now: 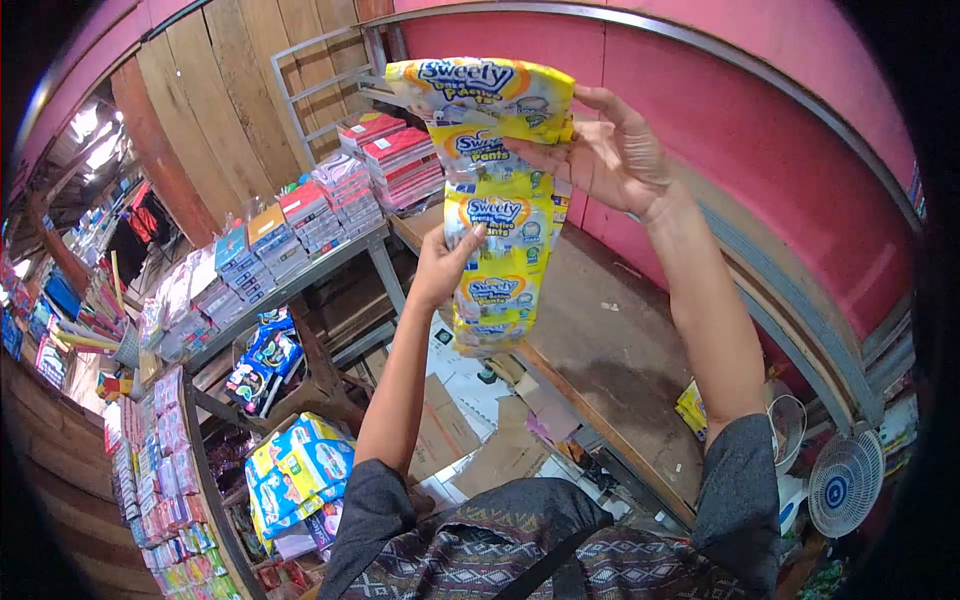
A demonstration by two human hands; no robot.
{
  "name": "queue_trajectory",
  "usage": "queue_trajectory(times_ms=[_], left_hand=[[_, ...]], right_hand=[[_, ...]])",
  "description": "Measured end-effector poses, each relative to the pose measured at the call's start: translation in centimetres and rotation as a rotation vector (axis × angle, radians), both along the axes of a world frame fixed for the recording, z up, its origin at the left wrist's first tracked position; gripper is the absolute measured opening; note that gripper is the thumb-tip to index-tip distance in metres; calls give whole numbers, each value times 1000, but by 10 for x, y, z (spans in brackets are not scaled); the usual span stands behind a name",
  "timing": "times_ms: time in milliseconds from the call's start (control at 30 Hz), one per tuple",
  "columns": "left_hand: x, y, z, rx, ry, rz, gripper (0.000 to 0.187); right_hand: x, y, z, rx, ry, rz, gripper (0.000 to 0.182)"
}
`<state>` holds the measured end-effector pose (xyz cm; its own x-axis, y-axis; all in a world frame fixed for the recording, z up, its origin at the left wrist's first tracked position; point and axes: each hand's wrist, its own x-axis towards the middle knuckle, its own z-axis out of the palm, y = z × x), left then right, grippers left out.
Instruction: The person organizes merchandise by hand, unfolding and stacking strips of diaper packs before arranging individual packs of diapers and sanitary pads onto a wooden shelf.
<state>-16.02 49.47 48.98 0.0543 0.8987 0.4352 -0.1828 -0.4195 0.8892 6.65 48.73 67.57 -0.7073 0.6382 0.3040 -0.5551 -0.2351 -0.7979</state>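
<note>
A hanging strip of yellow-and-white Sweety Pants diaper packs (497, 215) is held up in front of me, several packs joined one below another. My left hand (447, 262) pinches its left edge around the middle pack, the thumb lying over the front. Higher up, my right hand (622, 155) is at the right edge of the top packs, with fingers reaching onto and behind them; part of its grip is hidden. The top pack bends toward me, and the lower end hangs free above the floor.
A brown wooden tabletop (610, 330) lies beyond the strip. Stacked boxes and books (300, 215) line a shelf at left. Blue-yellow diaper packages (300, 470) stand lower left, near flattened cardboard (505, 450). A white fan (845, 483) is at lower right.
</note>
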Motion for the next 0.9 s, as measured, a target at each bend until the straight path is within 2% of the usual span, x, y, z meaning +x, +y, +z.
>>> queue_trajectory(times_ms=[67,167,267,367,500,600,767,900], left_hand=[[-4,10,9,18,-27,-55,25],[-5,14,23,32,24,-68,25],[-4,17,28,13,33,-90,27],[-2,15,33,-44,17,-125,27],[-1,11,29,-32,33,-161,29],[2,10,14,-51,6,-206,34],[14,-5,5,-158,40,-312,30],[24,-9,-4,-154,-8,-360,31]], right_hand=[[9,11,-7,177,-77,-25,87],[21,17,-17,350,-221,-175,86],[28,15,-17,290,-127,-20,71],[28,13,-20,289,-266,-206,57],[18,15,-25,335,-774,-758,44],[20,11,-24,485,-980,-906,46],[32,11,-37,515,-977,-894,56],[41,-6,-30,424,-1038,-858,59]])
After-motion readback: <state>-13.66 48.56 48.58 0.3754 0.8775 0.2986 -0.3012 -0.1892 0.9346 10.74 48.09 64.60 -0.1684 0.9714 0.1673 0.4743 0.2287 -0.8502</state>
